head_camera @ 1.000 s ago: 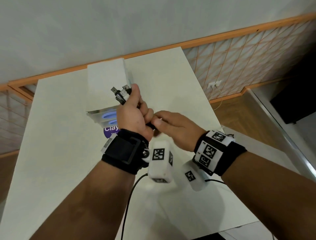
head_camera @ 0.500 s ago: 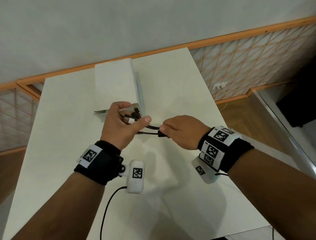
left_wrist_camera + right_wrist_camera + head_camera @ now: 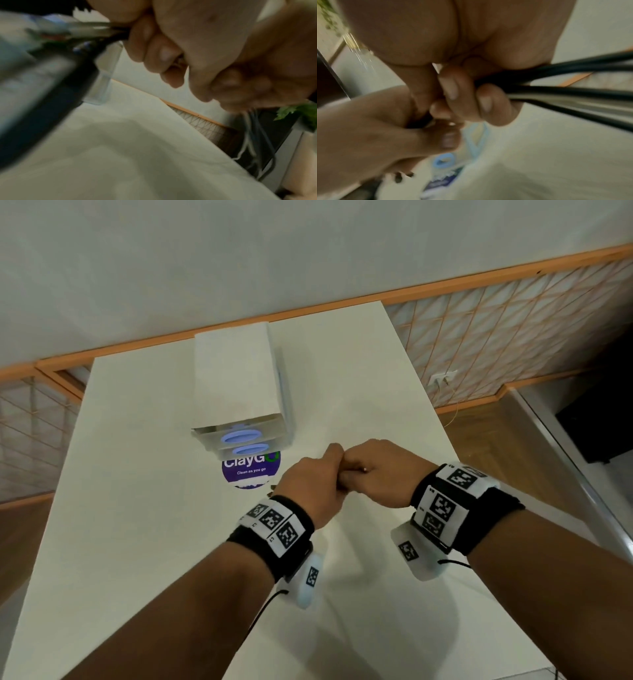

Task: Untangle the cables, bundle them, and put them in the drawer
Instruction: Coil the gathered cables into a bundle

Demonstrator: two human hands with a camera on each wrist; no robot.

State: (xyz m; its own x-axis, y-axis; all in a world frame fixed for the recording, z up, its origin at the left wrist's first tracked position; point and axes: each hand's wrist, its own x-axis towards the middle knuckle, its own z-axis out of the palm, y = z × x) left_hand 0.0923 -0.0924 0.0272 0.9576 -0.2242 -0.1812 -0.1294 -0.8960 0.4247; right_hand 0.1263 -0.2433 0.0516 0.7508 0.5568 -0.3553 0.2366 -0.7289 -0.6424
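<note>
Above the white table [image 3: 137,542] my two hands meet knuckle to knuckle, just right of the drawer unit [image 3: 236,378]. My left hand [image 3: 325,477] grips the bundle of cables near its plug ends. The metal plugs [image 3: 85,29] poke out past the curled fingers [image 3: 150,54] in the left wrist view. My right hand [image 3: 359,470] has its fingers [image 3: 467,97] curled round the black cables [image 3: 573,92], which run off to the right in the right wrist view. From the head view the cables are hidden inside the fists.
The white drawer unit has two blue oval handles [image 3: 241,437] facing me, drawers pushed in. A purple round sticker [image 3: 250,472] lies on the table in front of it. The table's right edge [image 3: 442,422] drops to a wooden floor. A wall backs the table.
The hands have closed together and moved right, away from the front of the drawer unit. The stretch of cable seen between them before is now hidden. The left hand has turned knuckles up.
</note>
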